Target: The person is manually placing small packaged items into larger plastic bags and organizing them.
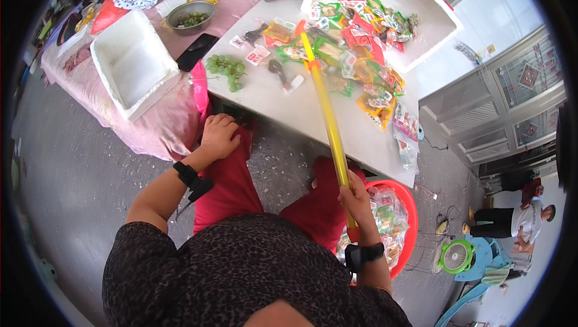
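In my right hand is a long yellow plastic tube with orange ends, held near its lower end. Its far orange tip lies over a heap of small sealed food packets on the white tabletop. My left hand rests on my left knee, holding nothing, its fingers a little apart. Beyond that hand, a bunch of green grapes lies at the table's near left corner. One dark packet sits apart from the heap.
A white foam box tilts over the table's far side with packets inside. By my right leg stands a red tub of packets. Left are a foam box, a phone and a metal bowl. A person and a green fan are farther right.
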{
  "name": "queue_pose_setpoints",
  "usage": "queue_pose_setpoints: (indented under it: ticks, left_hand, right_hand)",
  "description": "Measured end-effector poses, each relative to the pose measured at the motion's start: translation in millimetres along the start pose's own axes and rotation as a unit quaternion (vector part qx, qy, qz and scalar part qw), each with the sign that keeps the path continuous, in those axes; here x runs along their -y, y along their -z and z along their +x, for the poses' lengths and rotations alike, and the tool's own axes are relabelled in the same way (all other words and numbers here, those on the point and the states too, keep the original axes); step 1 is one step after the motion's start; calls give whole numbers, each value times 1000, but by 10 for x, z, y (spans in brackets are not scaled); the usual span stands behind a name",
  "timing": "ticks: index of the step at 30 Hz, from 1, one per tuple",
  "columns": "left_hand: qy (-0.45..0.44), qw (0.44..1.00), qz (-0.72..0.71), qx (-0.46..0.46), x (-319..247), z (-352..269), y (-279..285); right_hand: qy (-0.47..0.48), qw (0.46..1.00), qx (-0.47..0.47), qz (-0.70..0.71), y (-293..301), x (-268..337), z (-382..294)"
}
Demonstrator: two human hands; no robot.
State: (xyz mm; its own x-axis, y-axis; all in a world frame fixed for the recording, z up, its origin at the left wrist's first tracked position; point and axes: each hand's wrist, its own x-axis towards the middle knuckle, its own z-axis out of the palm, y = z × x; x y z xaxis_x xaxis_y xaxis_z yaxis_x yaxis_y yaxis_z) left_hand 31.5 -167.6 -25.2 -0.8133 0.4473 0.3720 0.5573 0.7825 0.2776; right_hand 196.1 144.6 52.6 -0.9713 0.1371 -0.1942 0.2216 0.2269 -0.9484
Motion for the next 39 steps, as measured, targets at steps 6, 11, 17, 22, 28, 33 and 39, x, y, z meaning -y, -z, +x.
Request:
queue_pose_setpoints:
  ticks: [6, 11, 17, 22, 28, 33, 39]
  left_hand:
    - [-6, 1000, 10, -4, -9, 24, -36]
    - [-1, 1000, 21, -12, -20, 11, -5]
    - [5, 1000, 9, 6, -39, 37, -21]
    - [8, 1000, 13, -4, -23, 16, -16]
    - [2, 1000, 8, 2, -23, 28, -16]
    - [0, 1000, 2, 2, -36, 18, -28]
    - [-3, 1000, 13, 2, -25, 26, -18]
  right_hand:
    - [4, 993, -116, 33, 159, 155, 532]
    - [36, 988, -151, -17, 632, 334, 1389]
    - [44, 978, -187, -80, 932, 457, 2127]
    - [-19, 991, -131, -33, 755, 233, 1883]
    - [-31, 991, -120, -47, 543, -43, 843]
    - [-20, 993, -114, 15, 346, -246, 151]
    - [-5, 989, -143, 37, 448, 58, 681]
